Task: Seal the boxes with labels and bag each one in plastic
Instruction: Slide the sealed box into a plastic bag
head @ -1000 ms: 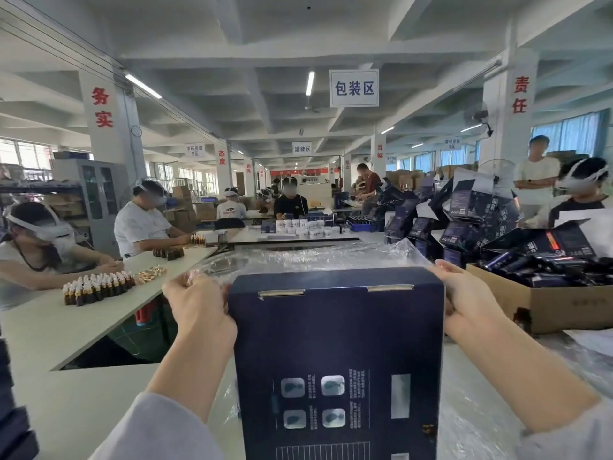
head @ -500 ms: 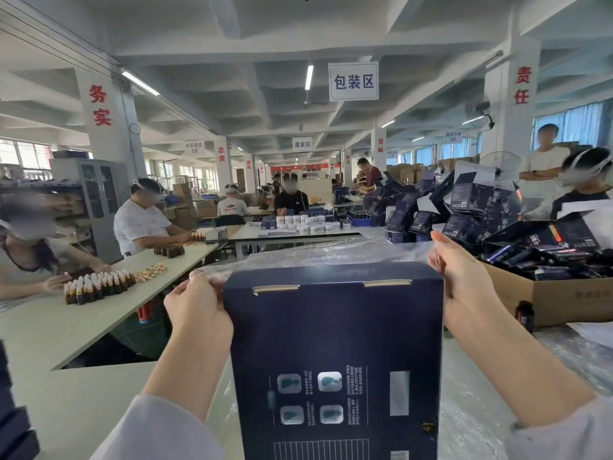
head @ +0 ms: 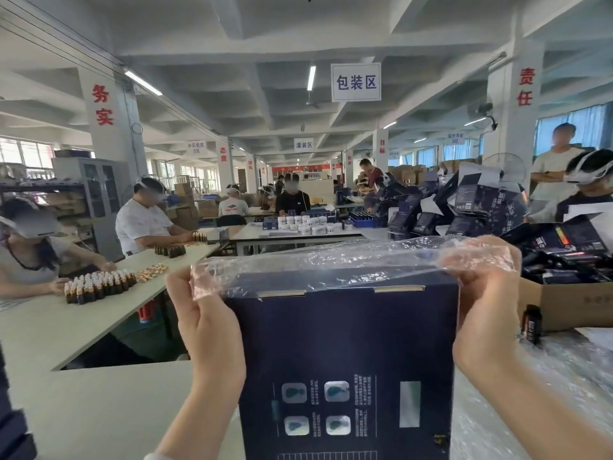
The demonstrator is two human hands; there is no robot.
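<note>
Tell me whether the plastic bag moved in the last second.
Yes. The plastic bag, stretched between the left hand and right hand, has come forward over the top edge of the dark box; earlier it lay behind that edge.

Navy box [head: 345, 343] upright, clear plastic bag [head: 331, 263] across its top.
The box stands on end, printed panel with four pale icons facing the camera, two gold tabs [head: 281, 293] at its top edge; the crinkled bag stretches over that edge.
</note>
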